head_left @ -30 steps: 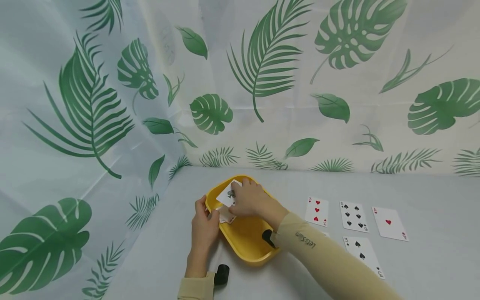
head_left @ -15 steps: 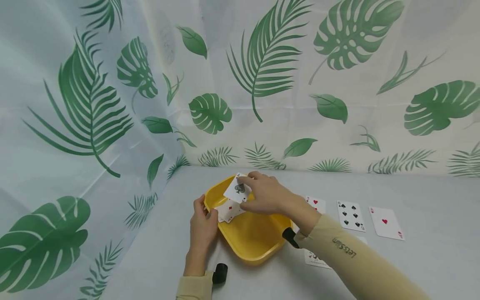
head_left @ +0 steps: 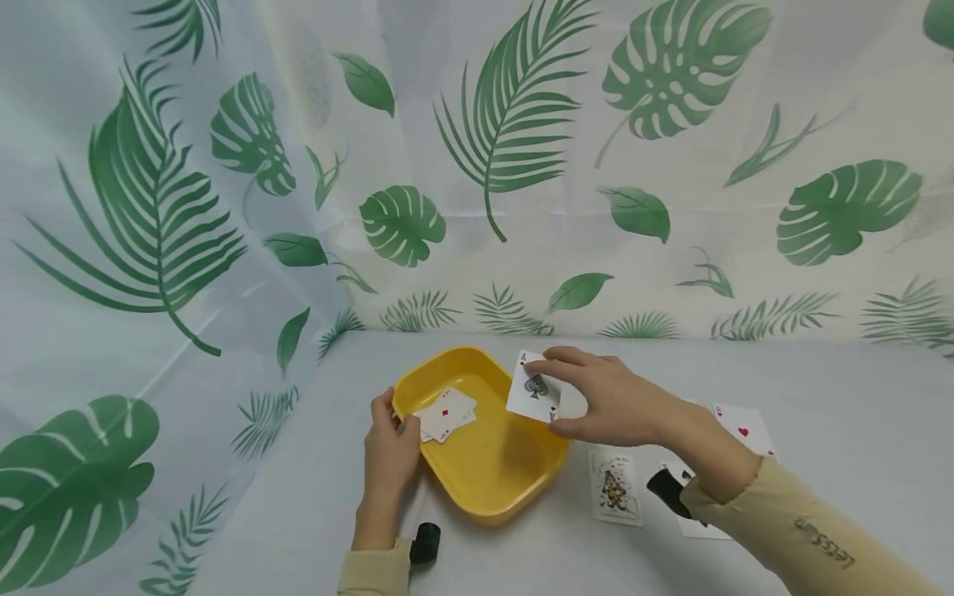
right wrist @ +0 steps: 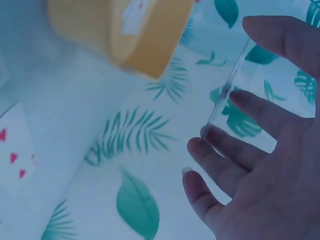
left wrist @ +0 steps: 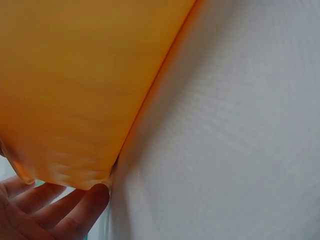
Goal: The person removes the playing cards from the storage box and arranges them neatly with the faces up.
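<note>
Head view: pinching ace of spades (head_left: 534, 392) with right hand (head_left: 619, 401), right of yellow tray (head_left: 484, 488), gripping its left rim with left hand (head_left: 389, 455). Left wrist: touching tray wall. Right wrist: holding card edge-on; likely light, slippery, bendable, best pinched by edges.

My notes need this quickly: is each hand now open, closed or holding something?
Left hand: holding the yellow tub at its edge.
Right hand: holding the ace of spades.
</note>
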Demonstrator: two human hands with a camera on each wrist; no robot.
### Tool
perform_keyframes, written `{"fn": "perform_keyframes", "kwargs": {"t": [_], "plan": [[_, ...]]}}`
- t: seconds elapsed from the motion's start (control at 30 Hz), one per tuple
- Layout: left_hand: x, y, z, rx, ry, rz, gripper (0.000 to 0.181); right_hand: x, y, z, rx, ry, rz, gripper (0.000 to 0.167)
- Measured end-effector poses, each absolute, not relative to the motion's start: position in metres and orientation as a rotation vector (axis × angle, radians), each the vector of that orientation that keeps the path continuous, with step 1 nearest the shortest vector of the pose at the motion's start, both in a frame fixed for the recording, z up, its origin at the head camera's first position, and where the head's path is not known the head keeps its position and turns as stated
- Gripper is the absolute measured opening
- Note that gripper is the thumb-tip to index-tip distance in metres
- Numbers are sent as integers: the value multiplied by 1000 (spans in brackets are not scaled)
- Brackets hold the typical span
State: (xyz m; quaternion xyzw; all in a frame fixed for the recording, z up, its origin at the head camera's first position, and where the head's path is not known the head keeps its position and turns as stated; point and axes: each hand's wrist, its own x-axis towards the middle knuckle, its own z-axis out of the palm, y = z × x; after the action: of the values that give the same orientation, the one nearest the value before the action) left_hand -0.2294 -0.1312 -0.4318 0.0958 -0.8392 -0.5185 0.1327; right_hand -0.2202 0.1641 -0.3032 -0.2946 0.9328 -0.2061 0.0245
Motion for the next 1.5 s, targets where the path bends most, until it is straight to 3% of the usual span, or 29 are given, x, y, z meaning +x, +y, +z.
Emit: {"fn": "perform_keyframes", "kwargs": {"t": [0.4, 1.5], "plan": [[-226, -130, -429, 236, -2437, -1517, 55, -193, 234, -314, -883, 2792, -764, 68], [-221, -135, -424, 244, -2508, -1540, 59, -123, 390, -413, -687, 3013, -512, 73]]}}
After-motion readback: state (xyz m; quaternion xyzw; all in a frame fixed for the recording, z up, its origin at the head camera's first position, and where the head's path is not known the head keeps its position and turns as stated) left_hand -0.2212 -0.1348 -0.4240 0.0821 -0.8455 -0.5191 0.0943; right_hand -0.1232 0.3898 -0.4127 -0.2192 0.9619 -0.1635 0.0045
